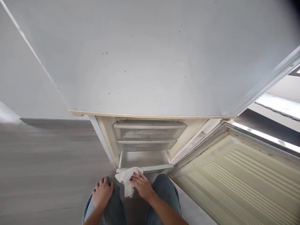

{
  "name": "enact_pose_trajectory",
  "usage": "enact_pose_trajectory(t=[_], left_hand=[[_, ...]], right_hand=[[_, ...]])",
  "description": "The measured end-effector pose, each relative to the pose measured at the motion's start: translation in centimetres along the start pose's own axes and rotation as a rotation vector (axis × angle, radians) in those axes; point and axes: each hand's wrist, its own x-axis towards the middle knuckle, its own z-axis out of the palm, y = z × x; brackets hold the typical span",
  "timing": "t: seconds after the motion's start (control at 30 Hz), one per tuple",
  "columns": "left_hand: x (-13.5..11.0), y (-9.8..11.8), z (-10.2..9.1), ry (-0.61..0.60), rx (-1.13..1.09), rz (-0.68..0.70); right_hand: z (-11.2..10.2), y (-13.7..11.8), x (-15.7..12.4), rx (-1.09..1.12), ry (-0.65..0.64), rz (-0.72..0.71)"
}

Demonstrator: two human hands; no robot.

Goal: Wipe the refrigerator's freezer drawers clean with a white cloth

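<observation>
My right hand (pixel 142 185) presses a white cloth (pixel 127 178) against the front edge of the bottom drawer (pixel 159 168), its fingers over the cloth's right side. One part of the cloth hangs down below the drawer's edge. That drawer is pulled out of a freezer compartment, and its inside shows bare from above. My left hand (pixel 102 192) rests on my left knee, fingers laid over the denim and slightly apart, with nothing in it.
Two closed clear-fronted drawers, an upper one (pixel 150 132) and a middle one (pixel 147 146), sit above. The freezer door (pixel 234 178) stands swung out to the right. A broad white appliance top (pixel 150 62) spans overhead. Grey floor (pixel 51 168) lies to the left.
</observation>
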Motion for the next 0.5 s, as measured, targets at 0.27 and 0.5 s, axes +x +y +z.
enact_pose_trajectory(t=[0.27, 0.5], left_hand=[[-0.5, -0.4, -0.1, 0.014, -0.037, -0.023], [-1.0, -0.4, -0.6, 0.016, -0.044, -0.029]], right_hand=[[-1.9, 5.0, 0.4, -0.058, -0.278, 0.071], [-2.5, 8.2, 3.4, -0.149, -0.217, -0.013]])
